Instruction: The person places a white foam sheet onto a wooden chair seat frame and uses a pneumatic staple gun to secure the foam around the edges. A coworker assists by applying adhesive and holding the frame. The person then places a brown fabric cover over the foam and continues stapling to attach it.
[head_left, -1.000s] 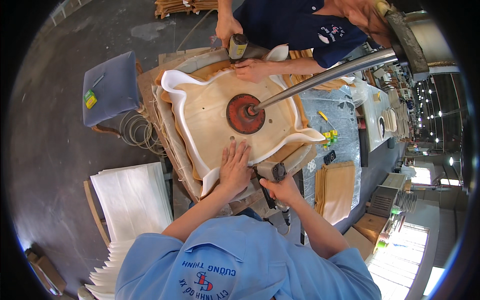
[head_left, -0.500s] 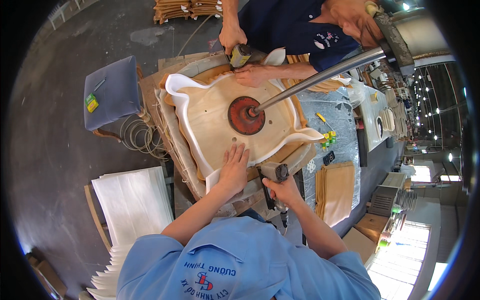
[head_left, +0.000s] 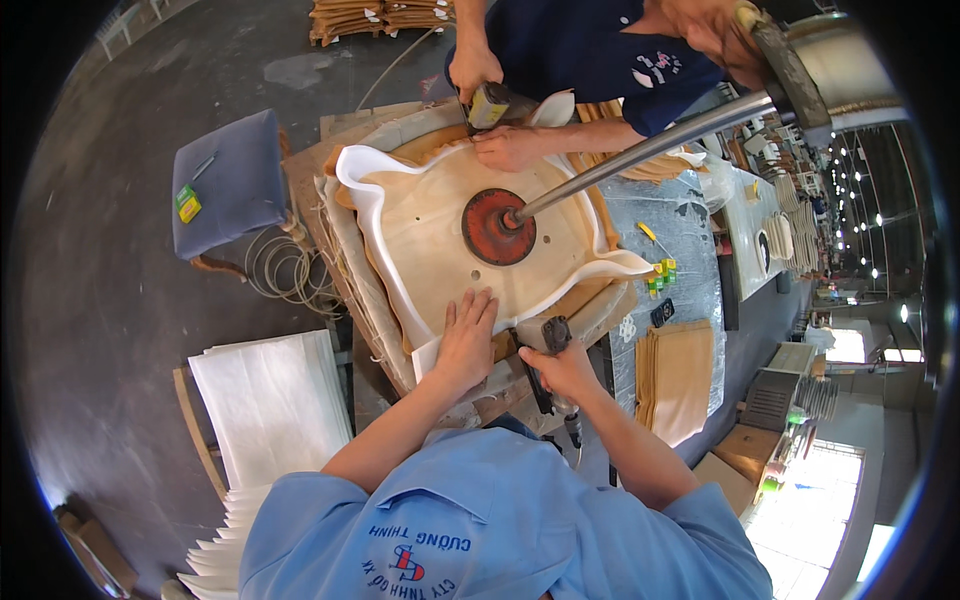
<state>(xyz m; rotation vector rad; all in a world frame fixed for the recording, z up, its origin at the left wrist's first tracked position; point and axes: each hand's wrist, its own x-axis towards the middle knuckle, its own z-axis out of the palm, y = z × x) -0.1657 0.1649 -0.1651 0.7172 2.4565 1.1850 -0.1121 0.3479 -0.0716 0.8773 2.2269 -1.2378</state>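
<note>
The board (head_left: 430, 240) lies under the red disc (head_left: 500, 228) at the foot of the rod (head_left: 650, 150), ringed by white foam (head_left: 400, 300) and brown cloth (head_left: 375, 262), between the person and a co-worker (head_left: 590, 60). Of the person's hands, the left hand (head_left: 467, 345) rests palm down near the board's near edge, fingers laid out and gripping nothing; the right hand (head_left: 562, 370) is wrapped round the handle of a gun (head_left: 543, 334), its head at that same edge, just beside the left hand.

To work well here, the cloth should be drawn over the foam evenly, without folds, and the gun's nose set square and firm before each shot. The left fingers would be safer a little farther from the nose, and the co-worker's own gun (head_left: 488, 105) across the board calls for care too.

The gun's nose and trigger cannot be made out, nor the left thumb's exact hold, if any, on the cloth. The board's underside is hidden, and the co-worker's head is partly cut off at the top
</note>
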